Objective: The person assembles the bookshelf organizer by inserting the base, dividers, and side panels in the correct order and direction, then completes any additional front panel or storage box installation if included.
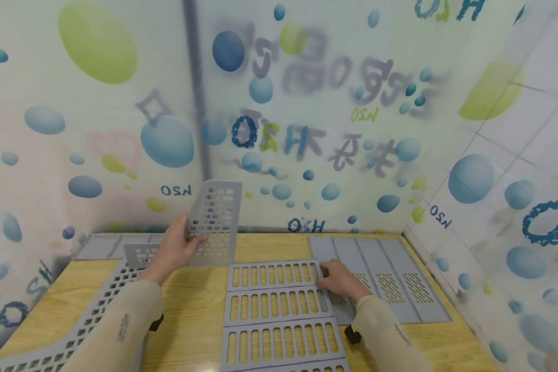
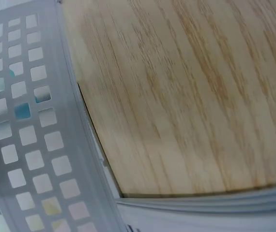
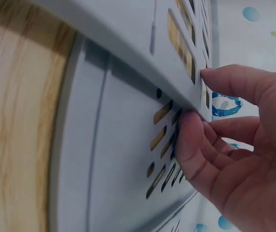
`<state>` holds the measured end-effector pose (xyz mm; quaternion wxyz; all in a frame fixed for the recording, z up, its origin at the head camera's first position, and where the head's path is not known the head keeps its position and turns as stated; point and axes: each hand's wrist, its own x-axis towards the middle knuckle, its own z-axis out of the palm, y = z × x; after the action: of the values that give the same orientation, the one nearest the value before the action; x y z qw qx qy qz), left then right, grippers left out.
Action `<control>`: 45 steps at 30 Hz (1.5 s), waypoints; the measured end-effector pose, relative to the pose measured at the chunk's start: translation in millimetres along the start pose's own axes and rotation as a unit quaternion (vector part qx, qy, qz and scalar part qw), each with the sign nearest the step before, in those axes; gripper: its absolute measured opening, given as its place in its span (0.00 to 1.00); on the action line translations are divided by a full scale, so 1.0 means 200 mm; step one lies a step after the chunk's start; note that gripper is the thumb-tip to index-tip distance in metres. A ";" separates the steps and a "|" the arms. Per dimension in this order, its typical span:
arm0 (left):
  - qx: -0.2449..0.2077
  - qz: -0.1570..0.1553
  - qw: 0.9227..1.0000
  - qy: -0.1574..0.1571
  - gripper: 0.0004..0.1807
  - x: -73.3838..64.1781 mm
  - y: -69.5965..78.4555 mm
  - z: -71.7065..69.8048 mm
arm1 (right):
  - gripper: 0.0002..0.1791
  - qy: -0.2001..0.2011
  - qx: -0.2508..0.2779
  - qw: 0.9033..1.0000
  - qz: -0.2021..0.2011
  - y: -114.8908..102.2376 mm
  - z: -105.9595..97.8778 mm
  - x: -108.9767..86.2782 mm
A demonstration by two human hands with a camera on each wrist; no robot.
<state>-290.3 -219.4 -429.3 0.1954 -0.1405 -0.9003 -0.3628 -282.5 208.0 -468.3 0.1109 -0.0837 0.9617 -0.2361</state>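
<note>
In the head view my left hand [image 1: 173,249] holds up a thin grey panel [image 1: 236,222] by its left edge. This panel stands upright, is pierced with small rectangular holes and has a slanted upper left corner. Its holes and plain border fill the left of the left wrist view. My right hand [image 1: 341,279] pinches the far right corner of a grey panel with rows of long slots [image 1: 272,290]. In the right wrist view, thumb and fingers are at that slotted panel's edge [image 3: 128,29], which is raised over another grey panel [image 3: 118,159].
Grey panels with slanted slots [image 1: 392,253] lie side by side at the right of the wooden table [image 1: 176,320]. A large grey piece with square holes [image 1: 72,336] runs along the left. More flat grey panels [image 1: 97,247] lie at the back left, near the patterned wall sheet [image 1: 279,170].
</note>
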 end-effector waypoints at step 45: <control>0.080 0.000 0.995 -0.061 0.05 -0.15 -0.24 -0.21 | 0.20 -0.026 0.046 0.993 -0.104 0.12 0.01 -0.04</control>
<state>-273.1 -285.3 -443.7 0.1510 -0.1461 -0.9365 -0.2808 -277.6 229.6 -479.6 0.1147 -0.1839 0.9327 -0.2883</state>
